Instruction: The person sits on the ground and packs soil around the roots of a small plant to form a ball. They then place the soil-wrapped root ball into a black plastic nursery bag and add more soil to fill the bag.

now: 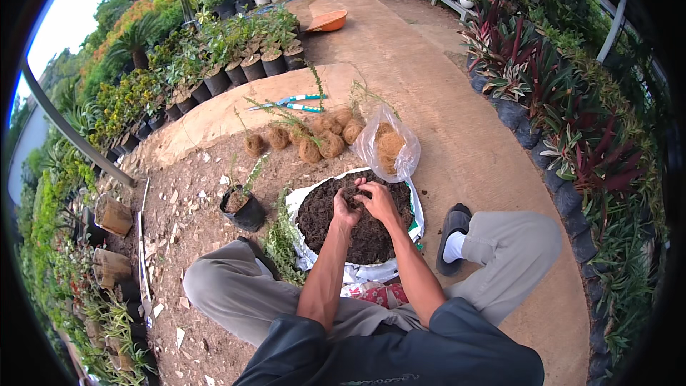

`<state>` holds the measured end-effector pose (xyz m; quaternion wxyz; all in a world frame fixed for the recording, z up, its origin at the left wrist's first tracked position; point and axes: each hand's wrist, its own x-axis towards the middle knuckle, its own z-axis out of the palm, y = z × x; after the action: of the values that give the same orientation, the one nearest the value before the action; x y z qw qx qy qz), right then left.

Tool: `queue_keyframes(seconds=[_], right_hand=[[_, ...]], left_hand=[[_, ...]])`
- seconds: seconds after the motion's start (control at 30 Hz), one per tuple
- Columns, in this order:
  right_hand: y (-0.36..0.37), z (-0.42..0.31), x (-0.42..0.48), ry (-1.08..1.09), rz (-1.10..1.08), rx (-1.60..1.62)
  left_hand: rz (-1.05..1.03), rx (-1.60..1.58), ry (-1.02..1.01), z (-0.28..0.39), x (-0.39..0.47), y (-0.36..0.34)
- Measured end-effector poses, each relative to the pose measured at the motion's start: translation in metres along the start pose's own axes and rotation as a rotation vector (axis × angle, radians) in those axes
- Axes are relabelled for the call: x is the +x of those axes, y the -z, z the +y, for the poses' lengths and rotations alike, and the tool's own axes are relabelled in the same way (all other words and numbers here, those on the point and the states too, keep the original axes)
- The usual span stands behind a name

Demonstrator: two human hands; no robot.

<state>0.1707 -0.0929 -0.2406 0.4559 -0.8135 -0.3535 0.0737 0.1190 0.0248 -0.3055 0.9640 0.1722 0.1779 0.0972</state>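
Note:
An opened white sack (294,201) full of dark, fibrous soil (332,230) sits between my legs. Over it, my left hand (346,209) and my right hand (377,199) are cupped towards each other around a small clump of dark soil (351,193). The clump blends into the soil behind it, so its outline is unclear. Just beyond the right hand, a clear plastic bag (410,158) holding brown coir fibre (390,149) leans on the sack's far rim. Several fibre-wrapped root balls (309,150), some with green shoots, lie beyond the sack.
Hedge shears (292,103) with teal handles lie past the root balls. A black nursery bag with a plant (244,212) and cut green fronds (282,249) are left of the sack. An orange wheelbarrow tray (328,21) rests farther up the path. Potted plants line both sides.

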Motion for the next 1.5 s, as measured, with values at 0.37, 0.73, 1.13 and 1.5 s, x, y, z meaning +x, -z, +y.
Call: queue_keyframes(seconds=[0.37, 0.73, 1.13, 1.5], right_hand=[[0.014, -0.012, 0.0, 0.088, -0.092, 0.162], [-0.001, 0.013, -0.002, 0.084, 0.048, 0.001], [0.015, 0.001, 0.001, 0.088, -0.049, 0.075], [0.005, 0.018, 0.0, 0.079, 0.089, 0.047]], left_hand=[[0.104, -0.112, -0.001, 0.004, -0.006, -0.003], [0.056, -0.076, 0.032, 0.0, -0.005, -0.007], [0.173, -0.054, -0.004, -0.003, 0.001, 0.004], [0.126, 0.13, 0.032, -0.013, -0.003, -0.008]])
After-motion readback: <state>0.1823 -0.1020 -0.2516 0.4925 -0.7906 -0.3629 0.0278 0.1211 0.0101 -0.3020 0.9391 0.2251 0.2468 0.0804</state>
